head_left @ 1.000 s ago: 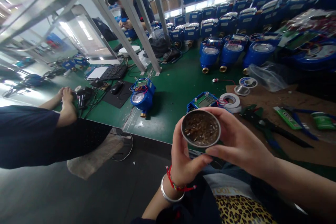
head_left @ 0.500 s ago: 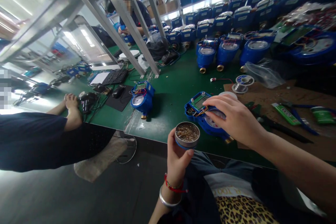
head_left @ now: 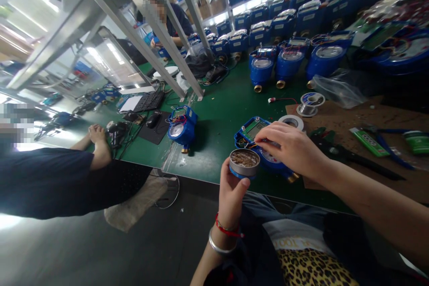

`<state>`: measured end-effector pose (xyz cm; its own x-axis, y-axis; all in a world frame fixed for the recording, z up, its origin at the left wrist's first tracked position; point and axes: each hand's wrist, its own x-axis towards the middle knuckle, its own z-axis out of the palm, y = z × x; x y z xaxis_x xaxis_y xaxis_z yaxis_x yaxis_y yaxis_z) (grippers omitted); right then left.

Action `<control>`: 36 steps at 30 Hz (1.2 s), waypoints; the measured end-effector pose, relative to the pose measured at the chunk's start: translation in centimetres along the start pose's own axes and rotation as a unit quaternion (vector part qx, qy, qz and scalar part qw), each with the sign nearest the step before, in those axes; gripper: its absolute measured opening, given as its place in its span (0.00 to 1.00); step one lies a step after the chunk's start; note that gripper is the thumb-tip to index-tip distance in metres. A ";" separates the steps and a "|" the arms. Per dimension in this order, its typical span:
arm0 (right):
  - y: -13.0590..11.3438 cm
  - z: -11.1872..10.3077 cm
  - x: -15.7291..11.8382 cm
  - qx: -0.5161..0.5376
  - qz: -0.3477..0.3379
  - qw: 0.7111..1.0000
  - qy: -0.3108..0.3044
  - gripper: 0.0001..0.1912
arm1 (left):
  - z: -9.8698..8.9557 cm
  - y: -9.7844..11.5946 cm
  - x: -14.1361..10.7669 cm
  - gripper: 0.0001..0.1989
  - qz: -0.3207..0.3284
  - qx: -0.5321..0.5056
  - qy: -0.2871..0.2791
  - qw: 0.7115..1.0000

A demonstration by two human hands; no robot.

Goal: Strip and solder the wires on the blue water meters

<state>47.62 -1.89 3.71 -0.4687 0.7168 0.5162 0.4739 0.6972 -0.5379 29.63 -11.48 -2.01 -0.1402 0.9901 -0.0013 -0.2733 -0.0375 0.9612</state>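
My left hand (head_left: pixel 233 190) is wrapped round a small round metal tin (head_left: pixel 244 163) with brownish, flaky contents, held at the table's front edge. Just right of the tin, my right hand (head_left: pixel 284 145) is over an open blue meter (head_left: pixel 250 128), its thumb and fingertips pinched near the thin wires beside the circuit board. What those fingertips hold is too small to make out. The hand partly covers the meter's round dial. A brass fitting shows at the meter's lower right.
Another blue meter (head_left: pixel 182 129) stands to the left, with rows of meters (head_left: pixel 291 60) behind. A solder spool (head_left: pixel 311 103), white tape roll (head_left: pixel 291 121) and black-handled tool (head_left: pixel 365 161) lie right. A person's hands (head_left: pixel 97 134) rest at far left.
My left hand has brought the tin up and rightward, closer to the meter. My right hand has shifted slightly left, its fingers now closed together near the wires. The tape roll shows more.
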 end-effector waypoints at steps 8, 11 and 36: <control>0.1 -0.1 -0.3 0.020 0.046 0.999 0.016 0.02 | -0.3 0.1 -0.2 0.34 0.005 0.000 -0.028 1.000; 0.2 0.1 -0.5 0.022 0.055 0.998 0.027 0.01 | -2.0 -0.4 0.0 0.37 0.021 0.006 -0.003 1.000; -0.3 1.0 -0.4 0.050 0.109 0.991 0.060 0.01 | -8.6 -0.7 1.4 0.46 0.083 0.579 0.153 0.796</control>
<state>46.87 -2.39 3.03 -0.2688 0.8503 0.4525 0.4756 0.5257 -0.7053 21.43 -11.27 -5.07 -0.3561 0.8989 0.2552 0.8097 0.1605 0.5644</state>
